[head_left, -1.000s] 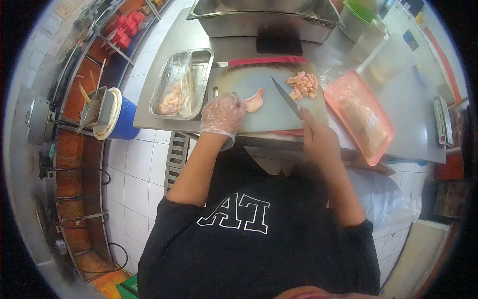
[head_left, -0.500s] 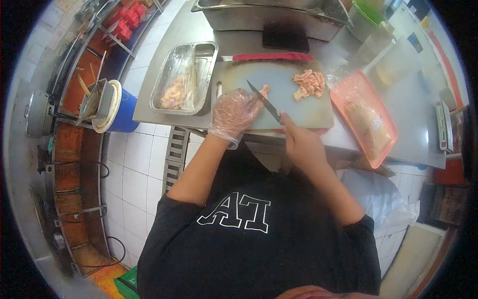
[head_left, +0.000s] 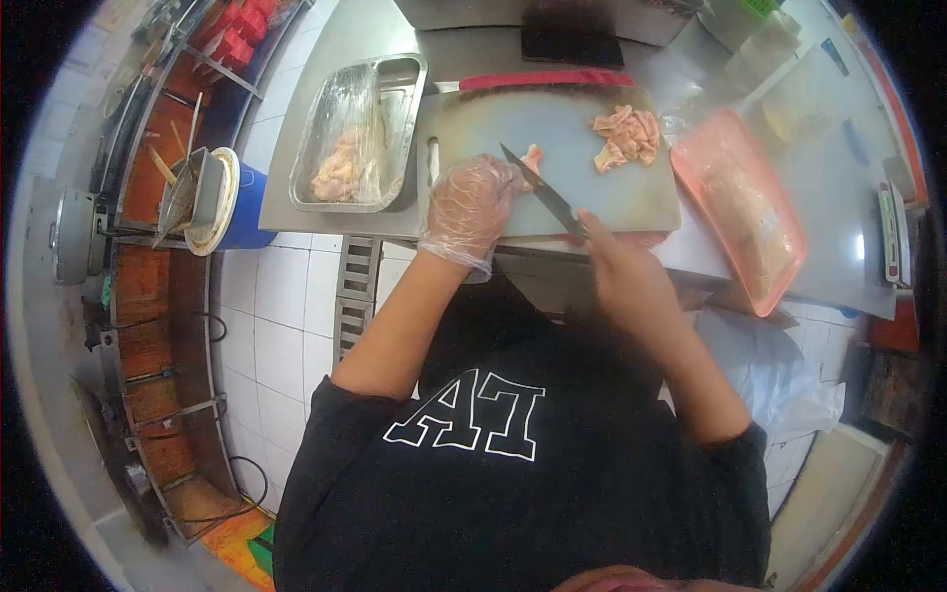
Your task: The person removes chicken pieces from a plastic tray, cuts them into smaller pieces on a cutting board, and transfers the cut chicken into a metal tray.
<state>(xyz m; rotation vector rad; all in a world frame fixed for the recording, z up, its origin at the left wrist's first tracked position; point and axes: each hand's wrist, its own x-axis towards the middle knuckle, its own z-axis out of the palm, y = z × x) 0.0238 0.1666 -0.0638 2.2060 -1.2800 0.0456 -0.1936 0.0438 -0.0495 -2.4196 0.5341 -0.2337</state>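
Note:
My left hand [head_left: 472,205], in a clear plastic glove, is closed on a small piece of raw chicken [head_left: 533,156] over the cutting board [head_left: 473,123]. Part of that piece sticks out past the blade; the rest is hidden by my fingers and the knife. A bare right hand, my own [head_left: 626,271], grips the handle of a dark-bladed knife [head_left: 548,195] at the board's near edge. The blade slants up and left, its tip beside the chicken. Cut raw pieces [head_left: 628,135] lie heaped at the board's upper right.
Left of the board is a metal tray [head_left: 397,123], partly covered with plastic film, with raw meat [head_left: 338,176] inside. To the right, a pink tray [head_left: 712,130] bears a wrapped package [head_left: 747,222]. A red cloth [head_left: 547,79] lies behind the board. A blue bucket [head_left: 250,207] stands left.
The view has shifted slightly, so the board and trays sit higher in the picture. Both hands keep their grips, and the knife stays against the chicken piece with little change.

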